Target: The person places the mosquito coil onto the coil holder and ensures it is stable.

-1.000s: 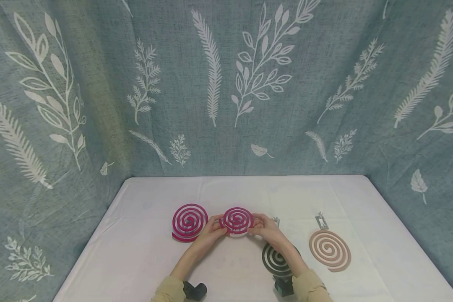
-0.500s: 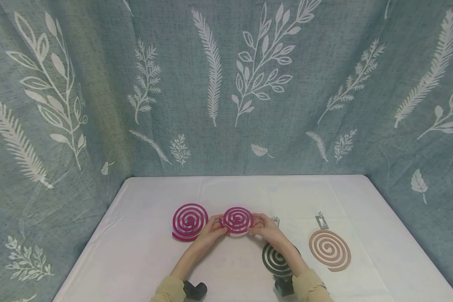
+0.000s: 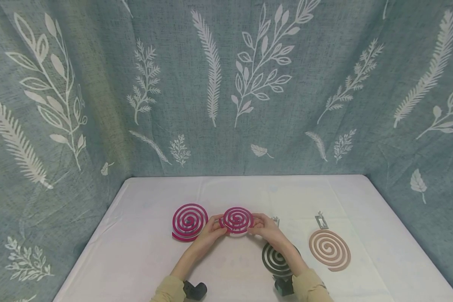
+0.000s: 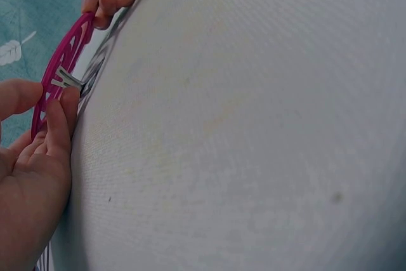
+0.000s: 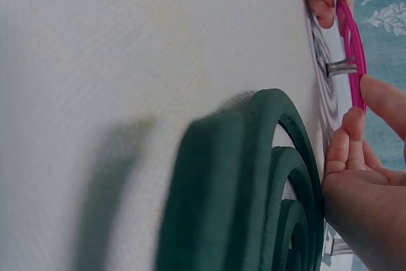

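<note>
Between both hands is a magenta mosquito coil, raised off the white tablecloth and lying roughly flat. My left hand pinches its left edge between thumb and fingers. On the opposite edge, my right hand pinches it likewise. Under the coil, a small metal stand reaches up from the cloth, its prongs right at the coil's underside. The right wrist view shows the same metal stand beneath the coil's middle.
A second magenta coil stands close left of my left hand. Partly under my right forearm lies a dark green coil. Farther right are a tan coil and a flat metal stand. Another metal stand shows behind my right hand.
</note>
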A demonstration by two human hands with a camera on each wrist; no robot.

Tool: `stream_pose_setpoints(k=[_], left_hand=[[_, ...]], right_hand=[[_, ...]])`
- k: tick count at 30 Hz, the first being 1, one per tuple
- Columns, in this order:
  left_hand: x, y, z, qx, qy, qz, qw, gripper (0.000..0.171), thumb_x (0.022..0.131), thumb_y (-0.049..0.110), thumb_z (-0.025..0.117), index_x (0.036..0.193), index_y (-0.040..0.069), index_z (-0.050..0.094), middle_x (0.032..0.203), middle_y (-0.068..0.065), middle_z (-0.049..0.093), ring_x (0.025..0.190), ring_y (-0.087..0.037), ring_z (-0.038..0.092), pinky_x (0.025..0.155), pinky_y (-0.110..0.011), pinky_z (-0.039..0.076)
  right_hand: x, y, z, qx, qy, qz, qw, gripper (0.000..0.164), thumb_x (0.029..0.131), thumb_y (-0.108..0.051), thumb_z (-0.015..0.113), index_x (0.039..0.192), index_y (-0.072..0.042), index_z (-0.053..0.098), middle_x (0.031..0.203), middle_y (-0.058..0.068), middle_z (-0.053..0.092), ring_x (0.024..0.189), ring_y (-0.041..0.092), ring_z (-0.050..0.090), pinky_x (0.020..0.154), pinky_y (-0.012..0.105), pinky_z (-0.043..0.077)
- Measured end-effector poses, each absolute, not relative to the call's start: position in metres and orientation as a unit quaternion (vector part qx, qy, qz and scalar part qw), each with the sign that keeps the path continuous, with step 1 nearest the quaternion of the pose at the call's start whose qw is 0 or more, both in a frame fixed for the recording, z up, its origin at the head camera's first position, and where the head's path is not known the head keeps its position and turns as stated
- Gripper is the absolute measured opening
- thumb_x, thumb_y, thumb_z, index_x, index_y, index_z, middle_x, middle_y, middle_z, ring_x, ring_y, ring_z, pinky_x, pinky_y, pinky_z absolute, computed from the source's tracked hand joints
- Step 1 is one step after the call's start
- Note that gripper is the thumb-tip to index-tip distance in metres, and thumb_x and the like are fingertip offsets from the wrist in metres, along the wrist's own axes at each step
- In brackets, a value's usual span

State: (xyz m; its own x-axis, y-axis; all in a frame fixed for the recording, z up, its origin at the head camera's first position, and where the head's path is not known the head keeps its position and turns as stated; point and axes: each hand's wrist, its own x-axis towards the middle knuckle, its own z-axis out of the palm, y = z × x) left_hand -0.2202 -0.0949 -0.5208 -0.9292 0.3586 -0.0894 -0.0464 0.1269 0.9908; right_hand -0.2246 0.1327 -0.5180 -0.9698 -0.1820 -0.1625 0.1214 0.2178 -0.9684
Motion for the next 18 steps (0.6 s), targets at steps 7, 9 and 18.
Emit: stream_pose_setpoints(k=[7, 9, 18], left_hand=[[-0.2197, -0.0961, -0.5234, 0.106, 0.731, 0.655, 0.159, 0.056, 0.097, 0.017, 0.051, 0.143, -0.001, 0.026, 0.129, -0.024, 0.056, 0.123, -0.033, 0.053, 0.112, -0.051, 0.03], [-0.2192, -0.0964, -0.5236, 0.107, 0.728, 0.658, 0.162, 0.056, 0.097, 0.017, 0.051, 0.143, -0.001, 0.025, 0.132, -0.024, 0.054, 0.125, -0.034, 0.05, 0.112, -0.051, 0.03], [-0.2198, -0.0955, -0.524, 0.101, 0.724, 0.662, 0.165, 0.057, 0.097, 0.018, 0.051, 0.144, 0.0, 0.025, 0.131, -0.023, 0.055, 0.126, -0.033, 0.05, 0.112, -0.051, 0.03]], right_hand=[[-0.224, 0.132, -0.5177, -0.015, 0.771, -0.625, 0.12, 0.065, 0.08, -0.009, 0.071, 0.136, 0.006, 0.041, 0.097, 0.01, 0.058, 0.077, 0.011, 0.056, 0.072, 0.024, 0.048], [-0.2236, 0.1317, -0.5178, -0.013, 0.771, -0.626, 0.12, 0.066, 0.08, -0.009, 0.071, 0.136, 0.006, 0.04, 0.097, 0.009, 0.058, 0.077, 0.011, 0.056, 0.072, 0.025, 0.049], [-0.2221, 0.1318, -0.5177, -0.015, 0.769, -0.63, 0.111, 0.065, 0.082, -0.012, 0.069, 0.137, 0.006, 0.039, 0.093, 0.006, 0.057, 0.076, 0.013, 0.055, 0.07, 0.026, 0.047]])
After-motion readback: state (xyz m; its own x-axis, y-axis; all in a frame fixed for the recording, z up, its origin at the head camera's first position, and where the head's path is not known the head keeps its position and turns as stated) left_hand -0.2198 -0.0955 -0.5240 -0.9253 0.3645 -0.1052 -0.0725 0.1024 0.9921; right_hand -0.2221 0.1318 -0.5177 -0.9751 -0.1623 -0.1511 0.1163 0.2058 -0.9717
